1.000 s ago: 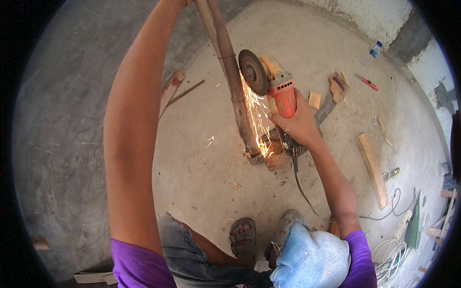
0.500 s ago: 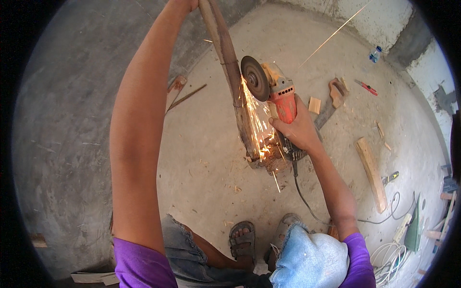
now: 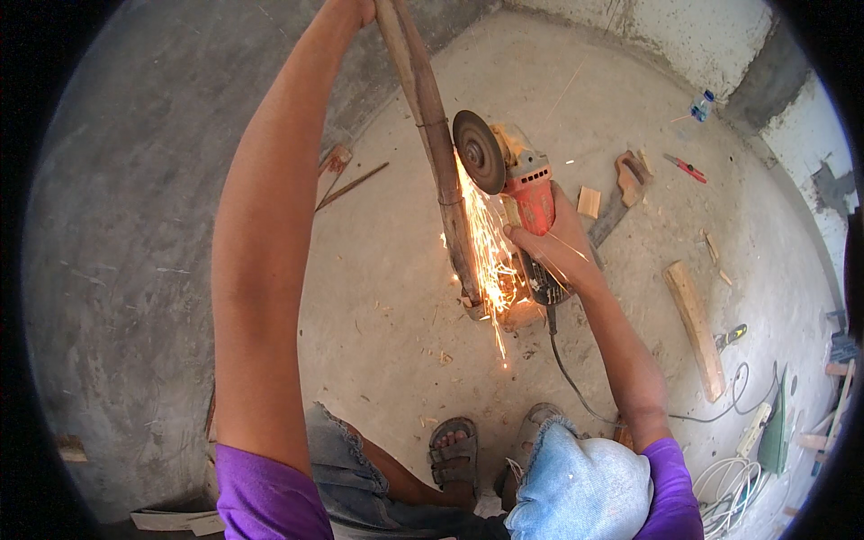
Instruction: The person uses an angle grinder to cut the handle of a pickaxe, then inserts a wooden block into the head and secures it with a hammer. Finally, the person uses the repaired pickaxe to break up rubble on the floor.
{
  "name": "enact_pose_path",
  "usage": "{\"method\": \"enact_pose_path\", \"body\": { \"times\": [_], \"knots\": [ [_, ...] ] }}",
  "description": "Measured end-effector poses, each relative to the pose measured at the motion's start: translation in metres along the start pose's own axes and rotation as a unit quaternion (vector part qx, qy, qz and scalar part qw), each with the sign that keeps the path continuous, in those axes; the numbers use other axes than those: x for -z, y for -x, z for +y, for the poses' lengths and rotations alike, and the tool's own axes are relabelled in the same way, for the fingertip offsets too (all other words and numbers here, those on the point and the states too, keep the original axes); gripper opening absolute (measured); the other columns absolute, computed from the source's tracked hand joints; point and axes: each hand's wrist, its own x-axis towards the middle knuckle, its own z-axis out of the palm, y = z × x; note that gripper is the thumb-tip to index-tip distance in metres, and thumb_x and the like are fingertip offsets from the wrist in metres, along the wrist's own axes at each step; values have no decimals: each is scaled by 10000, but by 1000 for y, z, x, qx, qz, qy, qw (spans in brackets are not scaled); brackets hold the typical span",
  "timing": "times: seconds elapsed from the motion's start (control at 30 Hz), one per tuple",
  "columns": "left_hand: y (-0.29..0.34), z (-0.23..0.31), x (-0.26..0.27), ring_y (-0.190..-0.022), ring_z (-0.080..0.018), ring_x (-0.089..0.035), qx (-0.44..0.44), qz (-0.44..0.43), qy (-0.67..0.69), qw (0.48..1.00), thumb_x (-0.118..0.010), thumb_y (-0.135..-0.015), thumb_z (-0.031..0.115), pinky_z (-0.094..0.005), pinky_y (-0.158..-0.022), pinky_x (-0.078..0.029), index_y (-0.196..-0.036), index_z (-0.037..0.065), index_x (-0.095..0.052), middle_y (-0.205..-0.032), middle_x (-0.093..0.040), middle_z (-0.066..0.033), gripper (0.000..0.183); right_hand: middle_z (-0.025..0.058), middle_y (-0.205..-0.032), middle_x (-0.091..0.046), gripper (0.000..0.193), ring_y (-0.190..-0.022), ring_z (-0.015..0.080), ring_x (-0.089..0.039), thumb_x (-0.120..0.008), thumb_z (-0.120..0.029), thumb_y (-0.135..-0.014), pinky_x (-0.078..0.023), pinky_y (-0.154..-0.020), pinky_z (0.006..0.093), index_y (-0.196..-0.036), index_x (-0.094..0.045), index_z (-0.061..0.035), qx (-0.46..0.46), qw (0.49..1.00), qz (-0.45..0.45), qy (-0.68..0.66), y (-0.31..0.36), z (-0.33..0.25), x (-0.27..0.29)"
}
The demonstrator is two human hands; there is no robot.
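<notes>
My right hand (image 3: pixel 562 247) is wrapped around the red and black body of an angle grinder (image 3: pixel 533 202). The grinder's dark disc (image 3: pixel 480 151) meets the right side of a long brown bar (image 3: pixel 434 135) with thin bands around it. Bright sparks (image 3: pixel 490 261) stream down from the contact and hide part of the bar's lower end. That end rests by a rusty block (image 3: pixel 522 315) on the floor, mostly covered by glare. At the top edge, my left hand (image 3: pixel 364 11) grips the bar's upper part; most of its fingers are out of the picture.
The grinder's cord (image 3: pixel 576 396) runs right toward a coiled white cable (image 3: pixel 729 490). A handsaw (image 3: pixel 630 180), a wooden block (image 3: pixel 589 202), red-handled pliers (image 3: pixel 688 168) and a timber piece (image 3: pixel 695 328) lie right. Sticks (image 3: pixel 351 187) lie left. My sandaled feet (image 3: pixel 454 454) are close below.
The spark stream has grown denser and brighter, spreading over the bar's lower end and the block. The left forearm has shifted slightly right; the grinder has barely moved.
</notes>
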Motion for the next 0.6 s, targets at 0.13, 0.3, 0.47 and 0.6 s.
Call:
{"method": "enact_pose_path", "body": {
  "times": [0.13,0.3,0.47,0.6],
  "knots": [
    [0,3,12,-511,-130,-492,7,12,-11,1000,-503,-826,765,-299,-476,-476,-886,102,-492,-629,-461,-3,666,228,-1071,-618,642,-982,340,-616,-750,-304,-692,-471,-882,415,-1176,-497,34,-1,1000,-10,-5,-1,-5,-7],
    [-2,-2,4,-522,-132,-501,0,7,-9,1000,-501,-829,763,-298,-476,-478,-912,93,-502,-643,-464,-10,675,229,-1083,-618,664,-1002,349,-616,-755,-305,-693,-472,-890,419,-1198,-489,34,18,1000,10,6,0,-1,-3],
    [2,1,4,-522,-126,-491,1,3,-4,1000,-495,-837,758,-298,-479,-474,-914,101,-492,-644,-457,-4,661,205,-1155,-606,687,-1061,289,-601,-775,-257,-712,-462,-934,379,-1256,-471,33,-13,1000,-10,21,0,-7,-1],
    [3,2,5,-520,-122,-482,5,-3,-3,1000,-492,-841,754,-298,-483,-472,-903,112,-490,-643,-450,1,645,189,-1187,-602,700,-1076,258,-599,-783,-227,-720,-461,-951,360,-1283,-459,33,-29,999,-37,-10,0,-9,0]
  ]
}}
